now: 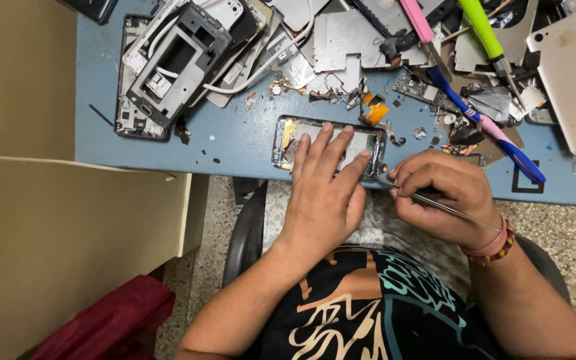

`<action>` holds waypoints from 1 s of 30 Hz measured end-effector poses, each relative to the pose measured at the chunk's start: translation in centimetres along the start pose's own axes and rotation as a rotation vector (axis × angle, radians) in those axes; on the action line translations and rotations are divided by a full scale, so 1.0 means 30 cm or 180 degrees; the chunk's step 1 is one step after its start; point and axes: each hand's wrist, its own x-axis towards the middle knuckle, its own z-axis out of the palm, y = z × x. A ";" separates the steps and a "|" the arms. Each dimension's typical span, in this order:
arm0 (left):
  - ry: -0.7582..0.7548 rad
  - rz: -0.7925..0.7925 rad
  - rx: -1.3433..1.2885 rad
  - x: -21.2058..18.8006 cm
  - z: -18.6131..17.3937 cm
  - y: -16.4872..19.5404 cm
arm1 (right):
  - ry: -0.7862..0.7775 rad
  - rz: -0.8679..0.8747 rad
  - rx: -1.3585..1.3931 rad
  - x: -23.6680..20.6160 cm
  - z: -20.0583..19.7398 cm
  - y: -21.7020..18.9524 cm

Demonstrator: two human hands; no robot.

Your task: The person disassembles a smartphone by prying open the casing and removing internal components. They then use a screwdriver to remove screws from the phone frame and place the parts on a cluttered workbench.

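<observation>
Head view showed my left hand [325, 187] spread flat, fingers pinning the opened phone body [328, 143] at the near edge of the blue table [235, 140]. My right hand [438, 197] was closed around thin metal tweezers [435, 200], tip at the phone's right end. I judged steady downward pressure and a shallow tip angle mattered most. Loose screwdrivers [488, 33] and phone frames [175, 60] lay beyond.
</observation>
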 end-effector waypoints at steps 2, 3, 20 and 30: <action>0.0016 0.0006 -0.0020 0.003 0.001 0.000 | -0.0013 0.0015 0.0013 -0.001 -0.003 -0.001; 0.0018 -0.0007 -0.0028 0.000 0.001 0.001 | -0.0030 0.0029 0.0031 -0.002 -0.005 -0.001; 0.0018 -0.0002 0.0015 0.002 -0.004 0.002 | 0.0023 0.0003 0.0213 -0.016 -0.010 0.012; 0.0343 0.0011 -0.0402 -0.001 -0.011 -0.001 | 0.0207 -0.0120 -0.0153 -0.031 0.003 0.028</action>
